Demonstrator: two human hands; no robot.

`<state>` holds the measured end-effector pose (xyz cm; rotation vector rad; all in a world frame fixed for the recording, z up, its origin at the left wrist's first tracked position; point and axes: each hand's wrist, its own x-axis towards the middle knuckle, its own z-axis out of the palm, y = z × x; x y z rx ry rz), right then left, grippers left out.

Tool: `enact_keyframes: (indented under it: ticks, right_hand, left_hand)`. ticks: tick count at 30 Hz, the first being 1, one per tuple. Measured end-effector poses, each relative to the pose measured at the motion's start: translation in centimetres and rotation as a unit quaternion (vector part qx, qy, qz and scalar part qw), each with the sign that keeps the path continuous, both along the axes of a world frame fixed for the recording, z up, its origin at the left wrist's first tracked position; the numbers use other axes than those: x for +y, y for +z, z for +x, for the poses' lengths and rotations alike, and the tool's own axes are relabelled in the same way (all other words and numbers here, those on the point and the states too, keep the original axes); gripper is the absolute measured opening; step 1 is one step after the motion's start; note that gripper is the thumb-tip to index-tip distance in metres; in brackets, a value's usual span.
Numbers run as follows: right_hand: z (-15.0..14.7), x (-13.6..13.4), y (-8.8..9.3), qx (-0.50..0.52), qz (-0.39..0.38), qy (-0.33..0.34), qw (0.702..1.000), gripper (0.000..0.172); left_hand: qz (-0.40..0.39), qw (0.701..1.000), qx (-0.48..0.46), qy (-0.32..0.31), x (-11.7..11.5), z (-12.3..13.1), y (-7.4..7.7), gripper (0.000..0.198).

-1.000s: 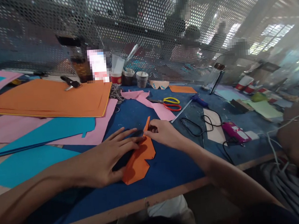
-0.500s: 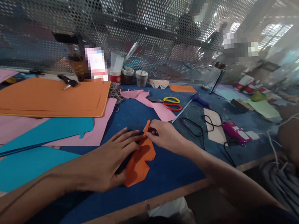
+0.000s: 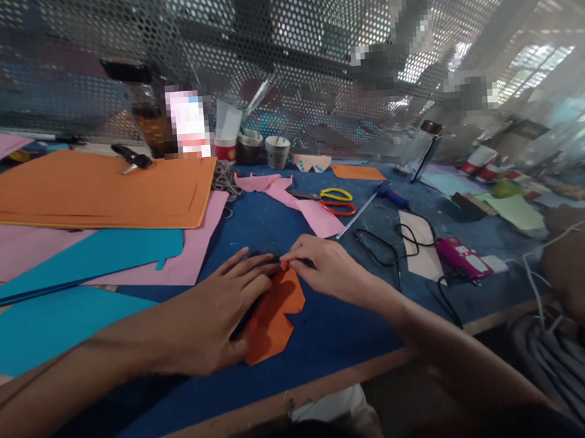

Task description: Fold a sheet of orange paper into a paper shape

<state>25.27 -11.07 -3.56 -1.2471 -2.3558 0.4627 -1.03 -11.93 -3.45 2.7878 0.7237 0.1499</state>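
Note:
A cut piece of orange paper [image 3: 275,317] with a notched right edge lies on the blue tabletop, its left side hidden under my left hand. Fingers stretched out, my left hand [image 3: 223,310] lies over it, the thumb on its near end and the fingertips by its far end. My right hand [image 3: 323,267] pinches the narrow far tip of the same paper between thumb and fingers. Beyond my hands are pink paper scraps [image 3: 320,218] and scissors [image 3: 337,202] with yellow and red handles.
Orange sheets [image 3: 95,193] with keys [image 3: 133,159] on top, and blue sheets [image 3: 99,259], lie at left. A blue glue gun [image 3: 391,195] with black cord and a magenta device [image 3: 460,257] are at right. Cups [image 3: 278,152] stand by the mesh wall. Another person's arm [image 3: 576,259] reaches in at far right.
The orange paper's far tip, which stuck up past my right fingers, is now bent down under them. My right hand has shifted slightly; my left hand stays nearly in place.

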Motion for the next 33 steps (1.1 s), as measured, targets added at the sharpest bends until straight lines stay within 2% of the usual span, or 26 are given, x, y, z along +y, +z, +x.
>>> enact_keyframes:
  ticks: [4,11,18,22,28,33]
  right_hand:
    - [-0.1,-0.3,0.1,-0.005,0.007,0.001,1.0,0.028]
    - [0.0,-1.2,0.3,-0.113,0.074,0.034,0.99,0.031]
    - [-0.1,-0.2,-1.5,-0.026,0.086,-0.002,0.996,0.023]
    - [-0.3,-0.2,-1.9,-0.004,0.089,-0.015,0.996,0.016]
    - [-0.1,-0.8,-1.6,-0.102,0.163,0.034,0.981,0.021]
    - [-0.1,-1.0,-1.3,-0.161,0.176,0.041,0.97,0.021]
  left_hand:
    - [0.012,1.0,-0.02,-0.005,0.0,-0.1,-0.1,0.066]
    - [0.0,1.0,-0.028,0.002,0.0,-0.4,-0.2,0.073]
    - [-0.02,1.0,-0.017,0.014,0.0,-0.5,-0.1,0.07]
    - [-0.036,0.999,-0.008,0.022,0.0,-0.3,0.2,0.068]
    - [-0.026,0.999,-0.014,0.015,0.0,-0.5,-0.3,0.066]
    - [-0.018,0.999,-0.026,0.024,-0.1,-0.5,-0.6,0.061]
